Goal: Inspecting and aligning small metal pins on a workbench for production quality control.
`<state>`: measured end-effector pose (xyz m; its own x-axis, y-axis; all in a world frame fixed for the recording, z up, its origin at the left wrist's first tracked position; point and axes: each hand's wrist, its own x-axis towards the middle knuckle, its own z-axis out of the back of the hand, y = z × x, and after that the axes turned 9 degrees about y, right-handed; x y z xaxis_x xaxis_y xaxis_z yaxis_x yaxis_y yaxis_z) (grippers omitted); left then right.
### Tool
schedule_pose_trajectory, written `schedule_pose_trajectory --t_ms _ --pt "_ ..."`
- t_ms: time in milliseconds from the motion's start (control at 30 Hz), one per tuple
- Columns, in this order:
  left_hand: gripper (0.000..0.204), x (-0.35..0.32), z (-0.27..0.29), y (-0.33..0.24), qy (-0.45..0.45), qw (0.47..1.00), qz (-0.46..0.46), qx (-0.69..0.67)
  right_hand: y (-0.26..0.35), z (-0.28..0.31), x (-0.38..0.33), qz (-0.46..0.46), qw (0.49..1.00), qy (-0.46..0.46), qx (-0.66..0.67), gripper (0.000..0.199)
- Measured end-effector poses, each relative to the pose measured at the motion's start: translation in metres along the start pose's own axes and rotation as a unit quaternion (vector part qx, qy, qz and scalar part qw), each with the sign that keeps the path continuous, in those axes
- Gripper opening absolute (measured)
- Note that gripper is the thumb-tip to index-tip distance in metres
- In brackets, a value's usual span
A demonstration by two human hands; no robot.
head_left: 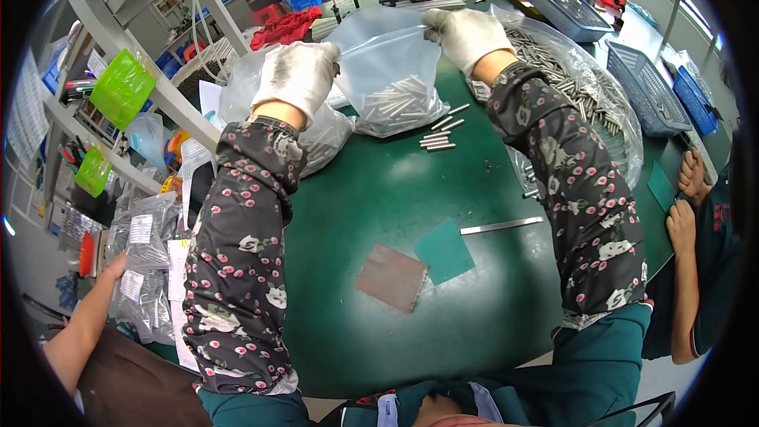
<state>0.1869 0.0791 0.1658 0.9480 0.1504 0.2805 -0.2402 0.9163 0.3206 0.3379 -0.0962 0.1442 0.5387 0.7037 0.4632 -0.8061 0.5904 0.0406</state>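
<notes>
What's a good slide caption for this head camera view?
Two gloved hands, left and right, hold up a clear plastic bag of metal pins above a green table.

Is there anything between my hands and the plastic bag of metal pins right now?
Nothing visible. The left hand and right hand, both gloved, already grip the top corners of the clear bag directly.

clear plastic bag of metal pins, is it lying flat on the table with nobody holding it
No, both gloved hands, left hand and right hand, hold the clear plastic bag up by its top edge above the green table.
</notes>
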Motion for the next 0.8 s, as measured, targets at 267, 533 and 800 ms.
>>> schedule_pose_trajectory --t_ms 267,533,800 --pt "0.019 -0.016 -0.006 0.004 -0.012 0.999 0.015 -0.04 -0.029 -0.005 -0.044 -0.031 0.97 0.168 0.174 0.055" --pt "0.02 -0.012 -0.001 -0.004 0.031 0.994 0.089 -0.049 0.002 -0.062 -0.076 -0.026 0.937 0.348 -0.009 0.074" --pt "0.047 -0.065 0.011 -0.055 -0.197 0.97 -0.046 -0.138 0.02 -0.054 -0.099 -0.007 0.939 0.341 0.036 0.037"
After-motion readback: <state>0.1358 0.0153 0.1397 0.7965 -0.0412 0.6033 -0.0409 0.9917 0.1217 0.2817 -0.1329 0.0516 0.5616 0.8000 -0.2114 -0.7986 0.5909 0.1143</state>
